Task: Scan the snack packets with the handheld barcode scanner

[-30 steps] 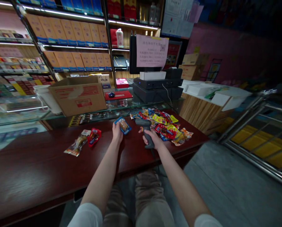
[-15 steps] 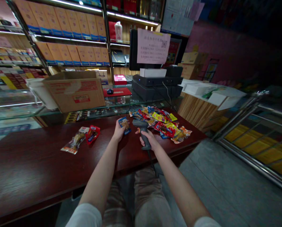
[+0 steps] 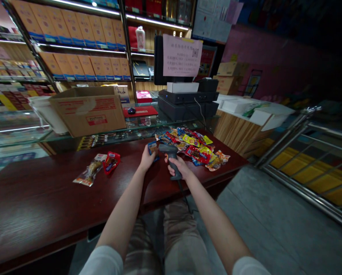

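A small blue snack packet (image 3: 153, 147) is gripped by my left hand (image 3: 147, 158) above the dark red wooden table (image 3: 44, 191). My right hand (image 3: 180, 167) is wrapped round the handle of a grey barcode scanner (image 3: 171, 152), whose head points toward the packet from close by. The scanner's cord runs down past the table's front edge. Right behind the scanner lies a pile of colourful snack packets (image 3: 198, 148). Off to the left, a clear-and-orange packet (image 3: 91, 171) and a red packet (image 3: 111, 162) lie side by side.
Behind the table, a glass counter carries a cardboard box (image 3: 93, 112), a computer mouse (image 3: 132, 110) and a black cash register with a monitor (image 3: 188, 103). A metal railing (image 3: 305, 183) stands at the right. Shelves of orange boxes (image 3: 85, 28) line the back.
My left hand has shifted slightly right, and the blue packet is tilted and nearer the scanner head. The right hand keeps its hold on the scanner. The view has turned a little.
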`<action>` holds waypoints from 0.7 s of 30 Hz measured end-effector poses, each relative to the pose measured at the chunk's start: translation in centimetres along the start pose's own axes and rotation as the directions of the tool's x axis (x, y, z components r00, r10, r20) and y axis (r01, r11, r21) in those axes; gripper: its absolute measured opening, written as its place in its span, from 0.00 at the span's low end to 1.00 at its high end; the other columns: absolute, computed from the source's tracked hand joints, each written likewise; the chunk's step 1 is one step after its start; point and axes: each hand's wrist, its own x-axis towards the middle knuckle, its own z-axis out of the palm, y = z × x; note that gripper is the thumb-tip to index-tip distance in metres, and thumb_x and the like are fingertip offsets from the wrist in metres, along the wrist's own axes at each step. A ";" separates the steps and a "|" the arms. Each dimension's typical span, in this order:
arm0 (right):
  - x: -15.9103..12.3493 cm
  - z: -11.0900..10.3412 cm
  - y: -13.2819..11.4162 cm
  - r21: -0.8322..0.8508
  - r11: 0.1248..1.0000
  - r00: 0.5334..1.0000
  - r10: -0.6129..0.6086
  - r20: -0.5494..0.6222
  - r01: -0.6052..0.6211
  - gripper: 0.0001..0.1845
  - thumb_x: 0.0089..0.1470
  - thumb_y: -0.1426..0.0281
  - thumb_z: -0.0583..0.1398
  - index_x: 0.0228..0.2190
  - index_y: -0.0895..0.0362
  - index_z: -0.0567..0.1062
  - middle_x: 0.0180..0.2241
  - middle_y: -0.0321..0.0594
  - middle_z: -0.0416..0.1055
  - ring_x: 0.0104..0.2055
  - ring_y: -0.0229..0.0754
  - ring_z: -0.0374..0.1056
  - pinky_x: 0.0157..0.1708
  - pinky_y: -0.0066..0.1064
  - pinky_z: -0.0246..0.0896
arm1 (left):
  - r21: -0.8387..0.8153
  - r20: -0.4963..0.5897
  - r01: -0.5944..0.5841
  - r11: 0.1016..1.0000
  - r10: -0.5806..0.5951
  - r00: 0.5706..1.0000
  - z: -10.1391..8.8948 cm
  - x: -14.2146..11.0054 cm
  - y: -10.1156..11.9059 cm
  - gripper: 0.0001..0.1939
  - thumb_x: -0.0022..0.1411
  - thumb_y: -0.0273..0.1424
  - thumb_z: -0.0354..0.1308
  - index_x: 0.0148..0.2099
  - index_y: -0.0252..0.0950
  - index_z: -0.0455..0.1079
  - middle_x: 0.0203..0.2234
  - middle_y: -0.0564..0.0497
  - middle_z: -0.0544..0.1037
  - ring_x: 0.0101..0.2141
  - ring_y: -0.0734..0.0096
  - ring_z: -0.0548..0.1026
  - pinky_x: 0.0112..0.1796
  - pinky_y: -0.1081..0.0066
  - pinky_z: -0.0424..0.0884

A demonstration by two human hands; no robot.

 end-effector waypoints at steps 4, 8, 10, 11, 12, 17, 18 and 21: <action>0.0 -0.1 0.0 -0.020 1.000 1.000 -0.018 0.006 0.018 0.18 0.52 0.63 0.67 0.43 0.54 0.70 0.37 0.37 0.79 0.14 0.27 0.57 0.10 0.23 0.52 | 0.107 -0.056 0.058 0.993 -0.052 0.997 -0.4 0.0 1.2 0.28 0.55 0.22 0.55 0.60 0.31 0.65 0.49 0.41 0.79 0.49 0.60 0.78 0.56 0.59 0.70; -0.1 -0.2 -0.1 -0.013 0.999 0.999 -0.047 -0.020 0.047 0.17 0.53 0.63 0.65 0.43 0.55 0.70 0.43 0.42 0.80 0.15 0.28 0.57 0.11 0.24 0.53 | 0.396 -0.250 0.206 0.895 -0.111 0.962 -1.9 -0.5 3.2 0.41 0.60 0.23 0.54 0.74 0.32 0.48 0.56 0.34 0.75 0.54 0.51 0.76 0.55 0.56 0.69; -0.1 -0.3 -0.2 0.009 0.998 0.997 -0.069 -0.041 0.070 0.17 0.53 0.63 0.64 0.44 0.54 0.71 0.44 0.42 0.80 0.15 0.28 0.57 0.11 0.24 0.53 | 0.567 -0.306 0.287 0.772 -0.127 0.944 -2.8 -0.9 4.1 0.38 0.64 0.24 0.51 0.75 0.32 0.49 0.56 0.31 0.75 0.53 0.46 0.76 0.53 0.50 0.69; -0.1 -0.4 -0.2 0.021 0.996 0.996 -0.080 -0.051 0.081 0.17 0.53 0.63 0.64 0.44 0.54 0.71 0.44 0.41 0.80 0.15 0.28 0.57 0.11 0.24 0.53 | 0.645 -0.319 0.310 0.698 -0.122 0.940 -3.2 -1.1 4.5 0.36 0.65 0.24 0.49 0.74 0.31 0.53 0.55 0.30 0.75 0.53 0.43 0.75 0.54 0.47 0.68; -0.1 -0.4 -0.3 0.030 0.996 0.994 -0.088 -0.059 0.090 0.17 0.53 0.63 0.64 0.44 0.54 0.71 0.44 0.41 0.80 0.15 0.28 0.56 0.11 0.24 0.52 | 0.710 -0.332 0.322 0.626 -0.105 0.937 -3.5 -1.3 4.8 0.33 0.65 0.23 0.48 0.72 0.30 0.57 0.55 0.29 0.74 0.55 0.41 0.73 0.55 0.44 0.66; 0.0 -0.7 -0.5 0.054 0.993 0.989 -0.101 -0.105 0.107 0.18 0.51 0.61 0.65 0.43 0.54 0.72 0.41 0.39 0.79 0.15 0.28 0.56 0.11 0.24 0.52 | 0.828 -0.442 0.365 0.426 0.094 0.892 -4.3 -1.8 5.1 0.30 0.68 0.24 0.45 0.71 0.26 0.59 0.64 0.26 0.65 0.65 0.39 0.60 0.63 0.30 0.44; 0.0 -0.7 -0.5 0.058 0.993 0.989 -0.101 -0.109 0.107 0.18 0.51 0.61 0.65 0.42 0.53 0.72 0.40 0.38 0.79 0.15 0.28 0.56 0.11 0.24 0.51 | 0.841 -0.434 0.353 0.409 0.119 0.893 -4.3 -1.9 5.0 0.29 0.69 0.24 0.43 0.70 0.27 0.61 0.65 0.27 0.63 0.66 0.39 0.58 0.63 0.29 0.41; 0.0 -0.7 -0.5 0.070 0.992 0.991 -0.096 -0.098 0.103 0.18 0.51 0.61 0.66 0.43 0.53 0.71 0.36 0.36 0.78 0.15 0.29 0.56 0.12 0.24 0.50 | 0.913 -0.280 0.225 0.339 0.122 0.952 -4.1 -2.0 4.7 0.24 0.69 0.23 0.42 0.58 0.31 0.75 0.60 0.32 0.71 0.65 0.42 0.59 0.63 0.29 0.36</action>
